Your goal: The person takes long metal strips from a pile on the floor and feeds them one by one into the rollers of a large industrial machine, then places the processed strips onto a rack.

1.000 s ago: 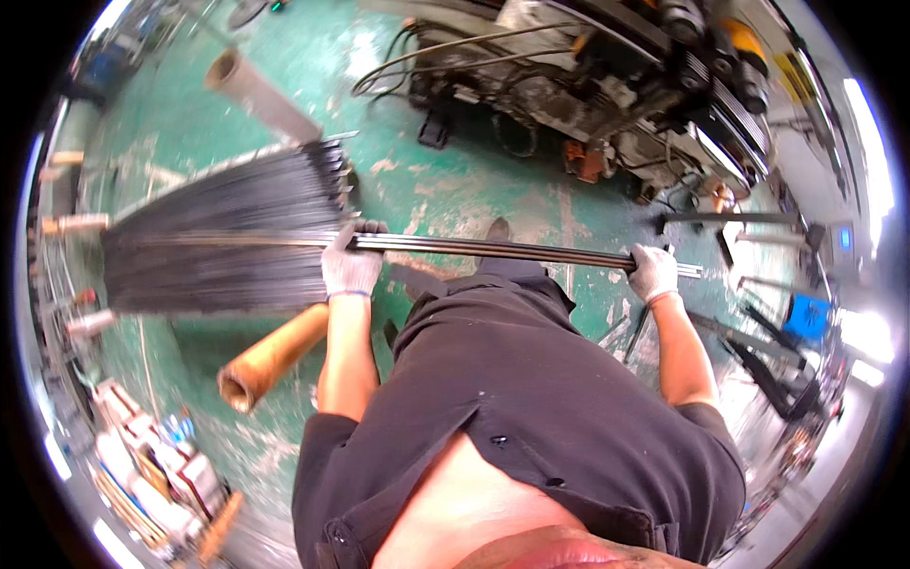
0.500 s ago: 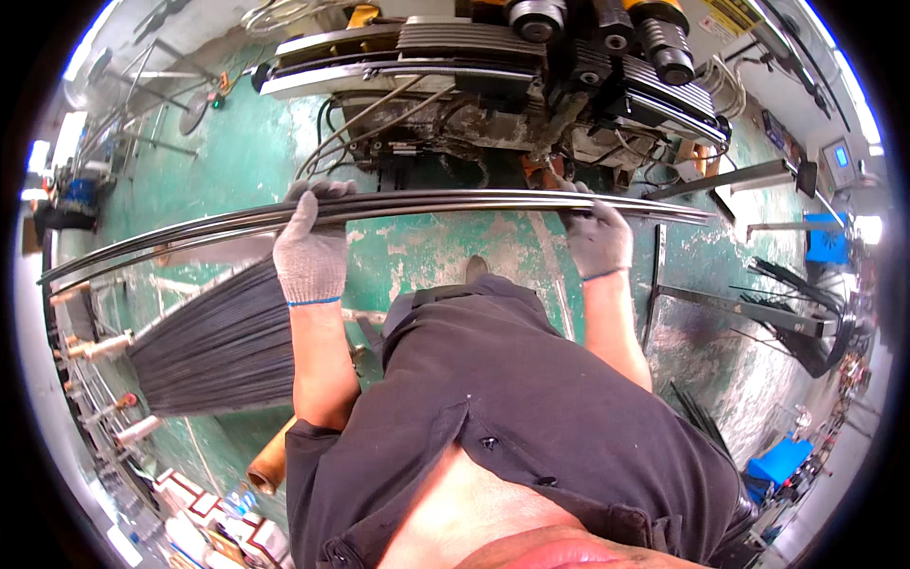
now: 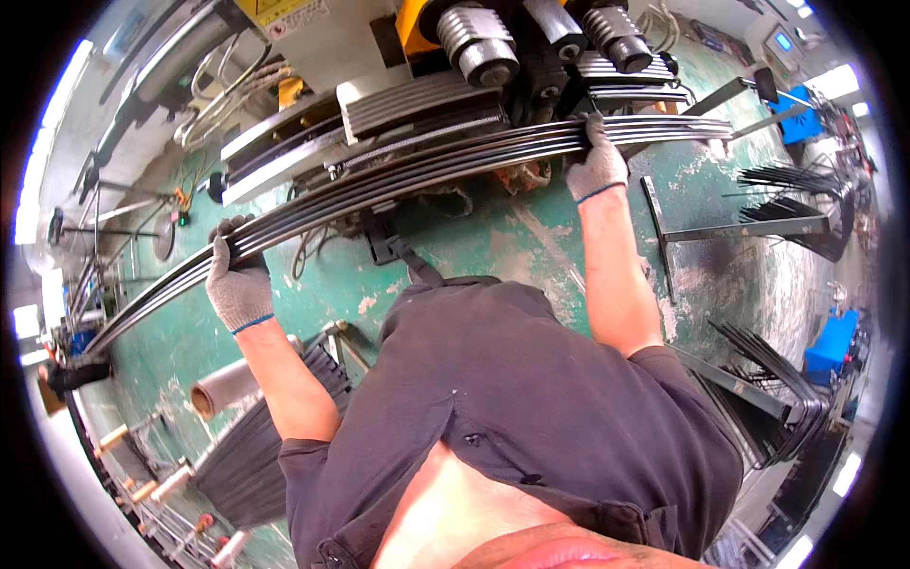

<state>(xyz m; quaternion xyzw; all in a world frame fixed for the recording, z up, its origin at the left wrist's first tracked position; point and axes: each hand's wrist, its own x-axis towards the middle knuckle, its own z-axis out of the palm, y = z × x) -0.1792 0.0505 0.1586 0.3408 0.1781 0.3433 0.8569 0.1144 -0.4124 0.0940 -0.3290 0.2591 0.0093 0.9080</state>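
A bundle of long thin dark metal rods (image 3: 408, 173) stretches across in front of me, from the far left to the right. My left hand (image 3: 239, 284), in a pale knitted glove with a blue cuff edge, is closed round the bundle left of its middle. Toward the right end my right hand (image 3: 598, 169), gloved alike, grips the same rods with the thumb on top. Just beyond the rods is a machine (image 3: 422, 104) with ribbed metal rails and threaded cylinders. The rods overlap its near edge in view; whether they touch it I cannot tell.
A large stack of dark rods (image 3: 256, 465) lies at the lower left, beside a brown-ended roll (image 3: 223, 389). On the right, metal stands (image 3: 749, 228) carry more dark rods (image 3: 791, 180). A blue bin (image 3: 832, 343) is at the far right. The green floor (image 3: 474, 242) is worn.
Both hands have raised the rod bundle away from my body, closer to the machine. My view has turned left, and the left hand now sits farther left and lower than the right.
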